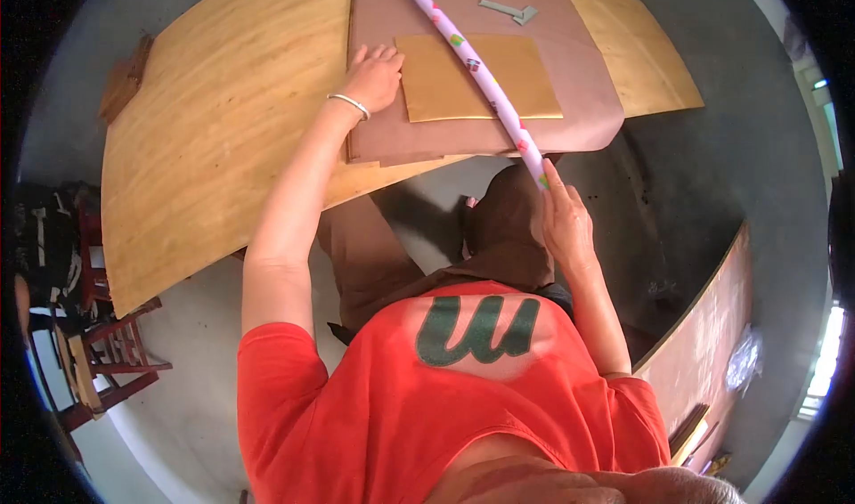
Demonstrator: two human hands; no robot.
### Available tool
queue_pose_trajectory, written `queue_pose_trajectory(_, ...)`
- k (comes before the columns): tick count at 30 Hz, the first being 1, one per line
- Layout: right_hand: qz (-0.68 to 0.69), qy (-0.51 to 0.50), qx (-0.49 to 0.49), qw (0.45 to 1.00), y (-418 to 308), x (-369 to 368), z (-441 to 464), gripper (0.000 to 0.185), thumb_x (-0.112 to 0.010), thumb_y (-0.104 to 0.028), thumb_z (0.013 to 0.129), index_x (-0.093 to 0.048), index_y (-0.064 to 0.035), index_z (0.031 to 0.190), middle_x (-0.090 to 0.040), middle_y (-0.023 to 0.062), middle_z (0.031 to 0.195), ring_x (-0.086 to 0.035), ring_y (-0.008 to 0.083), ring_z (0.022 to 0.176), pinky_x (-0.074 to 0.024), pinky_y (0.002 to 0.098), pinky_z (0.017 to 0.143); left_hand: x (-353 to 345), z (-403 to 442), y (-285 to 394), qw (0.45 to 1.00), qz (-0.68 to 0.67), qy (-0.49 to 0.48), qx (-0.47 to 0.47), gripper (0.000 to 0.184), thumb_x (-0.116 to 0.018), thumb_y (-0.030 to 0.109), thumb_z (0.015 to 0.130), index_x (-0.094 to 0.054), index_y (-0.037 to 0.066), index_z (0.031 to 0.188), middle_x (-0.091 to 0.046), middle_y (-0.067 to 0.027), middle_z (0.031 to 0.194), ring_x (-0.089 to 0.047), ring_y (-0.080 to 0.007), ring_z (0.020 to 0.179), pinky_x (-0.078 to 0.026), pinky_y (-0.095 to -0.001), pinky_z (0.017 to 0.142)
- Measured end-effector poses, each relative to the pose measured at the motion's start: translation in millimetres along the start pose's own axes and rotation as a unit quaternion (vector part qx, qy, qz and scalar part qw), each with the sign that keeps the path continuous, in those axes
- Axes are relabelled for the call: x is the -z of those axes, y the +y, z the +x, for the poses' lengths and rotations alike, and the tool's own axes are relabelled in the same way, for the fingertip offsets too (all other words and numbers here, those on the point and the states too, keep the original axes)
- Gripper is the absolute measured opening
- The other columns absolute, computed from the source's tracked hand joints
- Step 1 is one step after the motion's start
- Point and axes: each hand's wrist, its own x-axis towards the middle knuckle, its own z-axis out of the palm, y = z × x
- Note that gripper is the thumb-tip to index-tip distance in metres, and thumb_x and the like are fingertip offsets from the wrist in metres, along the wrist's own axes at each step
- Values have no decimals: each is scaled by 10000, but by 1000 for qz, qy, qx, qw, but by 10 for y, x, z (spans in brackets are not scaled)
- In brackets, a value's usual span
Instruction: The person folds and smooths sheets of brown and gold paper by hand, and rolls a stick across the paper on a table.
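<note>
A long, thin lilac roll (481, 75) with small colourful prints slants across a gold sheet (436, 90). My right hand (567, 223) is closed around its near end, just off the table's front edge. The roll's far end reaches past the gold sheet's back edge. My left hand (374, 77) lies palm down at the gold sheet's left edge, fingers stretched out and touching its corner area. Beneath both lies a brown-pink sheet (588, 103), larger than the gold one.
The light wooden table (214, 103) curves away to the left. Grey strips (501, 8) lie near the back. Reddish wooden stools (120, 353) stand at lower left. A board (704, 317) leans at the right, with a clear plastic bag (744, 359) beside it.
</note>
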Motion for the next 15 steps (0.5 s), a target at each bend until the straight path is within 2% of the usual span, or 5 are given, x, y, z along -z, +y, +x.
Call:
queue_pose_trajectory(4,42,1,6,999,108,-33,31,452,-473,-137,940,-432,-173,1389,-597,238,934,-610,430,831,-488,501,730,-113,-37,-37,997,-55,46,-7,414,-440,146,912,-486,29,1306,-456,-150,1394,-375,-302,1326,-217,-495,1117)
queue_pose_trajectory(15,81,-10,-7,997,64,-48,81,409,-457,-130,954,-465,-81,1359,-612,262,985,-611,416,904,-479,459,785,-219,52,-65,995,-83,58,-4,413,-460,132,897,-498,53,1300,-458,-143,1399,-347,-294,1350,-195,-482,1132)
